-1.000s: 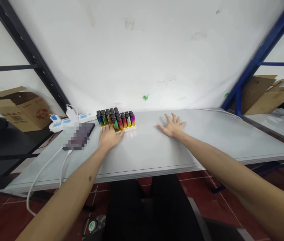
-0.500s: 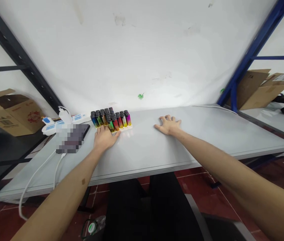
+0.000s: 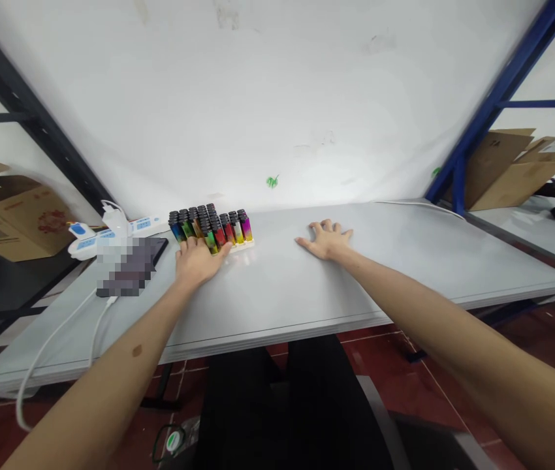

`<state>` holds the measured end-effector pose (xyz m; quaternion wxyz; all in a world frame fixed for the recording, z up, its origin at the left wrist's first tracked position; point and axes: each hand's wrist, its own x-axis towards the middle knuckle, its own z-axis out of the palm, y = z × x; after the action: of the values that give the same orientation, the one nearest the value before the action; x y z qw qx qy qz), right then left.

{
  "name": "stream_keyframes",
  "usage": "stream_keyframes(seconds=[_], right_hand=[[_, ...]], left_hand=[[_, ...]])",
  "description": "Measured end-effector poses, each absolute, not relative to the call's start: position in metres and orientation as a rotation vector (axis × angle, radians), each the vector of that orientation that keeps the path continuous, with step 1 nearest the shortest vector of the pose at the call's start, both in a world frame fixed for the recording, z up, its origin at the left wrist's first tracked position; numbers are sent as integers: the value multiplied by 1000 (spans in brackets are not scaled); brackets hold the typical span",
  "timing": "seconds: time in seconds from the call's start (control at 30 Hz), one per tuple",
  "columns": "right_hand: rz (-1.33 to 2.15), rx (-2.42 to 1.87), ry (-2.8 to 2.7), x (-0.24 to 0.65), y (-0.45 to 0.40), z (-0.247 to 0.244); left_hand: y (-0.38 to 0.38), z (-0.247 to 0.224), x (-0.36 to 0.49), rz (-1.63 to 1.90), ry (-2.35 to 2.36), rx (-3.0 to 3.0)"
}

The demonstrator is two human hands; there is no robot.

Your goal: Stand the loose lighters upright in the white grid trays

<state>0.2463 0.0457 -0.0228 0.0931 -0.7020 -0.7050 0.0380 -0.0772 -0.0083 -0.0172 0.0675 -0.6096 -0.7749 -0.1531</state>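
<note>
Several colourful lighters (image 3: 210, 228) with black tops stand upright in a pale tray (image 3: 248, 245) near the back of the grey table (image 3: 268, 287). My left hand (image 3: 199, 261) is at the tray's front edge, fingers apart and touching the near side of the tray; its fingertips are partly hidden against the lighters. To the right, my right hand (image 3: 327, 241) lies palm down on the bare tabletop with its fingers spread, holding nothing.
A phone (image 3: 133, 264), partly pixelated, lies left of the lighters beside a white power strip (image 3: 145, 225) and cables. Cardboard boxes (image 3: 23, 215) stand on side shelves at both ends. A wall rises behind the table. A bottle (image 3: 175, 441) is on the floor.
The view has shifted slightly, so the table items sit a little further left. Both hands stay in nearly the same places, the left at the tray and the right on the table.
</note>
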Motion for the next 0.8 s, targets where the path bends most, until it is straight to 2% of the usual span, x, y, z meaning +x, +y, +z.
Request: stream_keyframes(seconds=[0.33, 0.53, 0.7, 0.8], right_hand=[[95, -2065, -2091, 247, 48, -24], [46, -2048, -2039, 240, 55, -21], [-52, -1803, -2054, 233, 81, -20], [155, -1527, -2015, 236, 92, -20]], left_hand=[[3, -14, -76, -440, -2276, -1863], [24, -16, -45, -505, -2105, -2116], [43, -19, -18, -579, -1862, -2407], [46, -20, -10, -611, -1779, -2561]])
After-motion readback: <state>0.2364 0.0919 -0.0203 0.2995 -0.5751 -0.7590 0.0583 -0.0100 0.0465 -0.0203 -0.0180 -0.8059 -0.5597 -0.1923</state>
